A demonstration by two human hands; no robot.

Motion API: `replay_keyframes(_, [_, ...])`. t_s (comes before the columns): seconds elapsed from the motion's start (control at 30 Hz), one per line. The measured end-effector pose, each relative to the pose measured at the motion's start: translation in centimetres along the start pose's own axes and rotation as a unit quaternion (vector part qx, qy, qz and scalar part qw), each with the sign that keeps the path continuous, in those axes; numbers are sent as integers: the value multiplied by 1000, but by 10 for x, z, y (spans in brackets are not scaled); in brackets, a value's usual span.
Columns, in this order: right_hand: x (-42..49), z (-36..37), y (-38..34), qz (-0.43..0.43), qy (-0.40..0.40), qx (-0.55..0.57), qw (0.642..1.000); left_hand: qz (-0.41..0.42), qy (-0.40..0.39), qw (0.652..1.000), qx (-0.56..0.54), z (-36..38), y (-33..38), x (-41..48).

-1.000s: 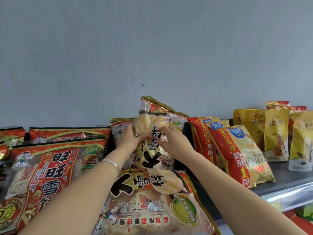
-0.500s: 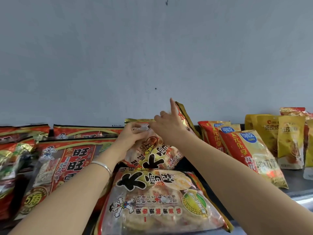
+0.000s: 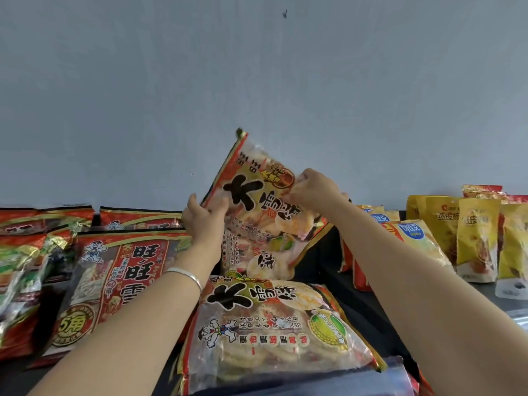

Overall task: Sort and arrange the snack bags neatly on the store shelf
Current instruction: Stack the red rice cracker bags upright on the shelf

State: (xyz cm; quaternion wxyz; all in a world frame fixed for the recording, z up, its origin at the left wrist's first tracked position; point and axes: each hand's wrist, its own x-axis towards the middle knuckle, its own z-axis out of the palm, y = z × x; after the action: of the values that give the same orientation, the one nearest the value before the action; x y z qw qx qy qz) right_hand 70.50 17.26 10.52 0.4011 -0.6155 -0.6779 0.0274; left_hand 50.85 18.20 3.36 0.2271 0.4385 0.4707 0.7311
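Toward 12 o'clock from the flat durian bag [image 3: 274, 324], we now hold the rice-cracker bag [image 3: 257, 192] higher than before, tilted before the grey wall [image 3: 257, 81]. Our left hand [image 3: 204, 221] grips its lower left edge; our right hand [image 3: 314, 190] pinches its right side. Red bags [image 3: 120, 281] lie at 9 o'clock, yellow pouches [image 3: 474, 238] at 3, on the dark shelf [image 3: 343, 295].

fingers of left hand [image 3: 203, 222] hidden behind raised bag [image 3: 258, 195], red bags [image 3: 17, 221] cut off by left edge

raised bag [image 3: 257, 192] — red, gold, black characters | right bags [image 3: 474, 238] — yellow | wall [image 3: 257, 81] — pale blue-grey
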Motion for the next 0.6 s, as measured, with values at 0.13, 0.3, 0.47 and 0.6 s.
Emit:
replay_keyframes(0.13, [-16,4,17,90,-32,312,945,-130,-84,985,-75,-4,-18,-5])
replay_keyframes(0.3, [0,65,66,181,-45,459,868,-116,-236,965,24,-4,-29,-15])
replay_keyframes(0.47, [-18,90,72,164,-50,428,887,5,-251,958,137,5,-36,-9])
replay_keyframes(0.6, [-12,108,70,173,-66,302,935,88,-277,923,253,9,-43,-2])
